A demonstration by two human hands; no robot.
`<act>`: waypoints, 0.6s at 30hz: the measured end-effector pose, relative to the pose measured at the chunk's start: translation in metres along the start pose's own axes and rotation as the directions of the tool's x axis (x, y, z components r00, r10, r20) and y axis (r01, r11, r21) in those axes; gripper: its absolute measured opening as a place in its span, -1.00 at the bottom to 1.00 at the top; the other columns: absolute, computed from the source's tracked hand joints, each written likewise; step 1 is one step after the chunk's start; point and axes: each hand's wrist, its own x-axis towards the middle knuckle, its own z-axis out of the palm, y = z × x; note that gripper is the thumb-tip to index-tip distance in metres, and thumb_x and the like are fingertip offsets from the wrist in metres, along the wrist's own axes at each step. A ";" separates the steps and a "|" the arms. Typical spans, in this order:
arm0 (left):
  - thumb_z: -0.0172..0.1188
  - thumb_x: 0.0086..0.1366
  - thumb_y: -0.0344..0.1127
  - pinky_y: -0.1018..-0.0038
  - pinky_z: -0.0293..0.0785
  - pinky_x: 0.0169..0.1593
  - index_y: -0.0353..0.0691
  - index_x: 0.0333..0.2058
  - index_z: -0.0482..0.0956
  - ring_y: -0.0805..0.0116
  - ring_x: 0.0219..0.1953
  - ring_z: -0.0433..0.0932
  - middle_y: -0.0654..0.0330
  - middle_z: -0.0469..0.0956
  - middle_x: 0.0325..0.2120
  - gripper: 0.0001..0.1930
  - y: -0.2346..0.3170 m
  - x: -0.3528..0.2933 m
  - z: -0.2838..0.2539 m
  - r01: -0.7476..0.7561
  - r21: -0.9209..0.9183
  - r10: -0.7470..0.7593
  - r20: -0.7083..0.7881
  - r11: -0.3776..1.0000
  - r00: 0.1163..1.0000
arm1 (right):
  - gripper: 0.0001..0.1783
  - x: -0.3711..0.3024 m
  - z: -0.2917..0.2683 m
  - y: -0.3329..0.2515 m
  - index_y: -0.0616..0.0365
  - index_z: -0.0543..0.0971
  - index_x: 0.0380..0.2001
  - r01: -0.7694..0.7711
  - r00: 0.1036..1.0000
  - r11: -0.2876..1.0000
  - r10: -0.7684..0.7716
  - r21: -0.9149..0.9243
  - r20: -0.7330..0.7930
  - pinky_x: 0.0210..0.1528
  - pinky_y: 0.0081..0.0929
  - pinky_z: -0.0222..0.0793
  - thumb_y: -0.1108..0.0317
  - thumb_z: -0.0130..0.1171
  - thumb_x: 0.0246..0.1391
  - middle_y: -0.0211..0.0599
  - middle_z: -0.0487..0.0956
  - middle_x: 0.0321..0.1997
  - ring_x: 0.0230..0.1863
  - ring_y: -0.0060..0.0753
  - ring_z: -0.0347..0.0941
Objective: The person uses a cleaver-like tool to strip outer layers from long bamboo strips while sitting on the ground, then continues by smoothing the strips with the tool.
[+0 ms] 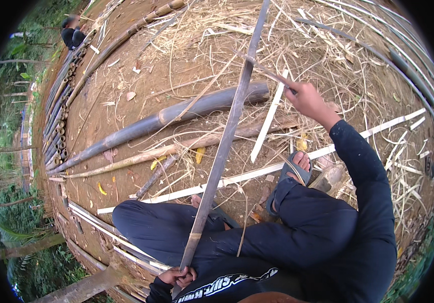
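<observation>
My left hand (176, 276) is closed around the lower end of a long, dark split bamboo strip (223, 151), close to my waist. From there the strip slants up and away across my lap, past the top of the view. My right hand (309, 102) grips the handle of a long-bladed knife (270, 72) out to the right. Its blade reaches left and crosses the far part of the strip; whether it cuts in there I cannot tell. A single thin pale shaving (245, 217) dangles beside the strip over my legs.
Beyond my feet lie a thick dark bamboo pole (197, 107) and a thinner tan pole (176, 149). One long pale slat (272, 168) runs past my sandals. Curly shavings (176, 43) litter the ground. Bamboo poles (58, 136) are stacked at left, near another person (72, 35).
</observation>
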 end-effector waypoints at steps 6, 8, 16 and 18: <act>-0.14 0.46 0.21 0.62 -0.11 -0.59 -0.45 -0.15 0.44 0.65 -0.66 -0.03 0.43 0.03 -0.62 -0.35 0.000 0.002 0.001 -0.004 0.041 0.003 0.018 0.999 1.000 | -0.29 -0.052 0.020 -0.068 -0.31 0.28 0.38 0.426 0.889 0.880 -0.366 -0.207 0.275 -0.55 -0.31 0.55 0.18 0.21 0.15 -0.24 0.54 -0.48 -0.60 -0.30 0.53; -0.18 0.42 0.31 0.61 -0.12 -0.58 -0.43 -0.16 0.44 0.64 -0.66 -0.03 0.44 0.04 -0.62 -0.28 -0.002 0.002 0.002 -0.012 0.077 0.012 -0.003 0.997 1.000 | -0.24 -0.063 0.022 -0.086 -0.40 0.26 0.38 0.561 0.819 0.797 -0.498 -0.223 0.284 -0.64 -0.37 0.52 0.11 0.25 0.11 -0.28 0.53 -0.49 -0.60 -0.34 0.53; -0.30 0.36 0.45 0.59 -0.13 -0.60 -0.38 -0.25 0.43 0.62 -0.69 -0.05 0.45 0.02 -0.65 -0.19 0.002 0.008 0.015 -0.078 0.228 0.109 -0.125 0.970 0.986 | -0.34 0.038 -0.008 0.005 -0.33 0.24 0.39 0.075 0.961 0.950 0.013 -0.304 0.277 -0.33 -0.17 0.58 0.19 0.08 0.23 -0.16 0.59 -0.43 -0.49 -0.16 0.58; -0.30 0.38 0.43 0.59 -0.12 -0.60 -0.37 -0.27 0.42 0.62 -0.69 -0.06 0.45 0.01 -0.67 -0.21 0.005 0.016 0.015 -0.068 0.175 0.092 -0.134 0.982 0.987 | -0.37 0.051 0.000 0.021 -0.27 0.26 0.38 0.088 0.988 0.939 -0.039 -0.331 0.152 -0.33 -0.14 0.57 0.21 0.05 0.24 -0.14 0.57 -0.48 -0.49 -0.12 0.58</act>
